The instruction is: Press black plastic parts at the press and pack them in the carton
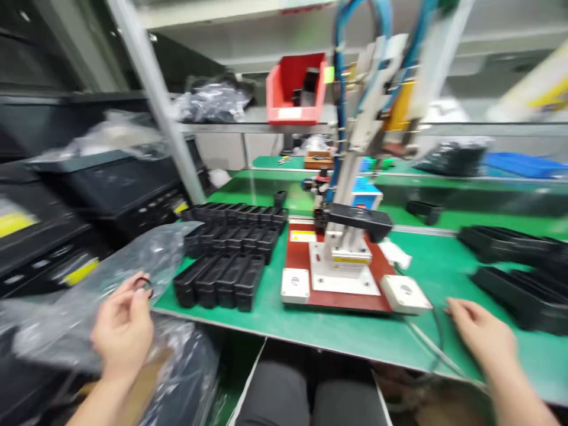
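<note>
My left hand (124, 325) is raised at the left, beyond the table edge and over clear plastic bags. Its thumb and fingers pinch a small black ring (144, 285). At the right, my right hand (483, 337) is low over the green tabletop, near a cable (437, 349). Its fingers are curled together, and whether they hold anything is hidden. Between the hands stands a pneumatic press (350, 236) on a red-brown base with two white button boxes. Rows of black rectangular housings (235, 278) lie on the table between my left hand and the press.
More black parts (523, 290) lie in stacks at the right. Black crates (106, 183) and a clear plastic bag (151, 254) crowd the left side. A red bin (296, 89) sits on the shelf above, and a metal post (157, 100) rises at the left.
</note>
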A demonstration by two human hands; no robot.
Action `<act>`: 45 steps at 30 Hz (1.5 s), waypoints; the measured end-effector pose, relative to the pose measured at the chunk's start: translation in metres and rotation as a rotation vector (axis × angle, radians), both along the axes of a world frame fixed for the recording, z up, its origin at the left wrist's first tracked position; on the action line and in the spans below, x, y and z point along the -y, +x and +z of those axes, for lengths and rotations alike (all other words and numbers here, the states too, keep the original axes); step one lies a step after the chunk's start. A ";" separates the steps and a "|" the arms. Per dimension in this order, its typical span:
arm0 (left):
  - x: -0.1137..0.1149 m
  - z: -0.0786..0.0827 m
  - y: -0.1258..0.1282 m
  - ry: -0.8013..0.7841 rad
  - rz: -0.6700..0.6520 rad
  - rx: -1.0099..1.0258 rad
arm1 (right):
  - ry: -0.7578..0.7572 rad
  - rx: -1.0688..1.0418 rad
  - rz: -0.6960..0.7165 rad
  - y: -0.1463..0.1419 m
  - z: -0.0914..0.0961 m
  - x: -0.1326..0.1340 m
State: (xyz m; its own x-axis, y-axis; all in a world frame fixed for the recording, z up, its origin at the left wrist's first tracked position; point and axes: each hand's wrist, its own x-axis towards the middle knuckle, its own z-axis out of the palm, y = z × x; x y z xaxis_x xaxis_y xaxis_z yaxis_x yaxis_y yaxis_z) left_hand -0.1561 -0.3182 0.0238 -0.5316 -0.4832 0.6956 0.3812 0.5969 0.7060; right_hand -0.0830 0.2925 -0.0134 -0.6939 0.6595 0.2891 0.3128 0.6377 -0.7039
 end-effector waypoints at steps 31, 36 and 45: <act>-0.308 0.125 -0.088 -1.229 -0.674 -0.399 | -0.044 -0.027 0.003 0.024 -0.017 -0.007; -0.280 0.104 -0.066 -0.910 -0.666 -0.352 | -0.067 -0.056 0.024 0.026 -0.017 -0.011; -0.184 -0.030 -0.010 -0.911 -0.695 -0.148 | 0.067 -0.353 0.168 0.030 0.015 0.042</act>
State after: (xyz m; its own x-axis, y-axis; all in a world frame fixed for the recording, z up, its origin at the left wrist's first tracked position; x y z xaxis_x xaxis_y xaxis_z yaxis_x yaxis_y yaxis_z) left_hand -0.1661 -0.1338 -0.0060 -0.3704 0.5947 0.7135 0.8701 0.4911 0.0424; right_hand -0.0532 0.2507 0.0012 -0.6406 0.5170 0.5677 -0.0537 0.7074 -0.7048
